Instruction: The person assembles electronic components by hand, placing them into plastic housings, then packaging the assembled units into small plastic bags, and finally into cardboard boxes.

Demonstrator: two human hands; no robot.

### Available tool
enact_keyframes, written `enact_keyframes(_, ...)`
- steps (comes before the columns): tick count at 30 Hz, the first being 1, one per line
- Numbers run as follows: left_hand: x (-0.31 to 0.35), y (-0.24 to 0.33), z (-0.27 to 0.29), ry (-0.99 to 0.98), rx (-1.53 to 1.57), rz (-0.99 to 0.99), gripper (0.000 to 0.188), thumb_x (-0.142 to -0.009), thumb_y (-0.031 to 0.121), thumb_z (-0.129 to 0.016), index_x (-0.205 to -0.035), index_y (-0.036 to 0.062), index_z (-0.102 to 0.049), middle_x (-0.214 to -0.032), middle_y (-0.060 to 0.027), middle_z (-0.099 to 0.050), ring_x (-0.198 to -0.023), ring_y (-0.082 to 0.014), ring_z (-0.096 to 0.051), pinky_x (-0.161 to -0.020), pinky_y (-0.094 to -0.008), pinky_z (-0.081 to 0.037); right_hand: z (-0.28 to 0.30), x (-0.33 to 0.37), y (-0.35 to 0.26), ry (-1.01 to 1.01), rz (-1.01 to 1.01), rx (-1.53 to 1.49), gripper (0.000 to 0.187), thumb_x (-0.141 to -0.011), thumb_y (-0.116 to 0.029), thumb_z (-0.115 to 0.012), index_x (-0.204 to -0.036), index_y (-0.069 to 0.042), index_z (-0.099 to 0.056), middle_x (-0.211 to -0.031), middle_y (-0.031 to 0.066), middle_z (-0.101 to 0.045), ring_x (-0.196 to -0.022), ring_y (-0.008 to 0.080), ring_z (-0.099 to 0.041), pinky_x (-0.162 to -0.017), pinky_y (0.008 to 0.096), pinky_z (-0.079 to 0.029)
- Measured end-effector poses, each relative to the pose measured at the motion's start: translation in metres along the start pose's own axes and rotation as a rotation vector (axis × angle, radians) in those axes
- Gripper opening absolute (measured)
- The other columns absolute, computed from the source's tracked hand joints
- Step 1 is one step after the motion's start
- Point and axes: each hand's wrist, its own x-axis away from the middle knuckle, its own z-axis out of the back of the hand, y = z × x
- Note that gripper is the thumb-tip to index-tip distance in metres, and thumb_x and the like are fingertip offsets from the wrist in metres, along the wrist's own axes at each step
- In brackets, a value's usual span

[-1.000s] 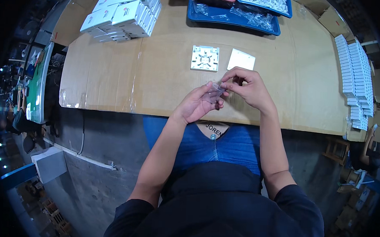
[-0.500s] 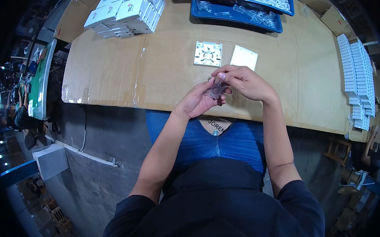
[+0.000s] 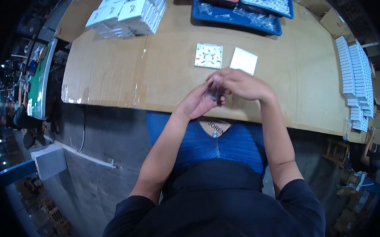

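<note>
On the broad counter [image 3: 111,72], the blue tray [image 3: 228,25] sits well beyond the fingers [image 3: 222,72], the square white base [image 3: 208,55] and white plate [image 3: 244,60] just past them. And here's the clear pouch [image 3: 214,93], held in the left hand [image 3: 199,102], right hand [image 3: 245,85] bunched at its top, pinching or not I cannot tell! Pouch-handling step, it seems, wanting a steady left hold next.

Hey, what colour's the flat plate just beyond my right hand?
The flat plate is white; it shows best in the head view.
</note>
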Motion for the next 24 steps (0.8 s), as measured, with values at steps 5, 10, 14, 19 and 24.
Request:
enact_keyframes(5, 0.008, -0.003, 0.002, 0.116, -0.107, -0.024, 0.047, -0.108, 0.043, -0.051, -0.144, 0.0123, -0.049, -0.128, -0.0070, -0.060, -0.104, -0.0188, -0.059, -0.098, -0.0391, -0.049, -0.006, -0.003, -0.015, -0.140, -0.023, 0.051, 0.048, -0.112, -0.034, -0.051, -0.126, 0.009, -0.065, -0.103, 0.0153, -0.072, -0.086, 0.0187, -0.070, -0.081, 0.0347, -0.057)
enact_keyframes(10, 0.003, 0.000, -0.008, 0.154, 0.102, 0.042, 0.060, -0.112, 0.049, -0.040, -0.145, 0.0003, -0.051, -0.118, -0.0115, -0.068, -0.092, -0.0205, -0.064, -0.093, -0.0386, -0.053, 0.047, -0.001, 0.015, 0.028, 0.128, 0.076, 0.043, -0.110, -0.033, -0.055, -0.127, 0.004, -0.069, -0.109, 0.0124, -0.074, -0.097, 0.0162, -0.069, -0.090, 0.0333, -0.055)
enact_keyframes(14, 0.002, 0.007, -0.017, 0.124, 0.101, 0.023, 0.062, -0.112, 0.048, -0.043, -0.147, -0.0027, -0.051, -0.117, -0.0109, -0.066, -0.094, -0.0199, -0.063, -0.092, -0.0364, -0.053, 0.125, -0.017, 0.020, 0.427, 0.121, 0.080, 0.031, -0.104, -0.026, -0.065, -0.114, 0.002, -0.076, -0.097, 0.0078, -0.076, -0.092, 0.0136, -0.067, -0.086, 0.0306, -0.053)
enact_keyframes(19, 0.002, 0.004, -0.010, 0.155, 0.058, 0.022, 0.066, -0.111, 0.050, -0.042, -0.150, -0.0035, -0.047, -0.120, -0.0118, -0.066, -0.093, -0.0209, -0.063, -0.092, -0.0388, -0.054, 0.229, -0.058, 0.042, 0.991, 0.153, 0.419, 0.025, -0.097, -0.020, -0.069, -0.112, 0.000, -0.076, -0.100, 0.0135, -0.078, -0.091, 0.0243, -0.072, -0.084, 0.0352, -0.055)
enact_keyframes(24, 0.001, 0.008, -0.016, 0.146, 0.137, 0.034, 0.066, -0.111, 0.052, -0.040, -0.148, -0.0022, -0.049, -0.119, -0.0108, -0.066, -0.094, -0.0207, -0.062, -0.093, -0.0382, -0.052, 0.279, -0.088, 0.040, 1.254, 0.114, 0.894, 0.020, -0.093, -0.019, -0.069, -0.105, -0.004, -0.075, -0.103, 0.0161, -0.074, -0.099, 0.0363, -0.070, -0.087, 0.0461, -0.056)
